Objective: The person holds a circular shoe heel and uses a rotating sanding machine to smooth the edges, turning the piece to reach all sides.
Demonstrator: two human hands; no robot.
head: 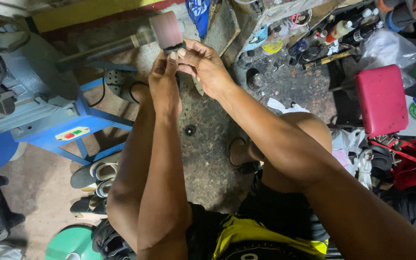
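Here, landmark: the pink sanding drum (166, 30), a blurred cylinder on the end of a dark shaft (97, 50) that runs out of the grey motor (6, 82) at the upper left.
Left hand: the left hand (163, 82) reaches up just below the drum, its fingers (172, 57) pressed together and pinching a small dark piece (174, 48) from the near side.
Right hand: the right hand (205, 65) comes in from the right of the drum, its fingers (183, 52) curled and pinching the same dark piece from the other side; the two hands touch at the fingertips.
Dark piece: held right under the drum's lower edge, between both sets of fingertips; whether it touches the drum cannot be told, and it is mostly hidden by the fingers.
Motor stand: a blue metal frame (85, 120) carries the motor, left of and below the drum, with a small switch plate (72, 133) showing red and green buttons.
Floor: a rough, stained concrete floor (203, 149) lies below the drum; a black perforated sandal (119, 83) sits just left of the left hand, more sandals (95, 175) lower left by the stand.
Right of the drum: a cluttered patch of bottles and tubes (343, 29), and well apart from it a red padded stool (381, 98).
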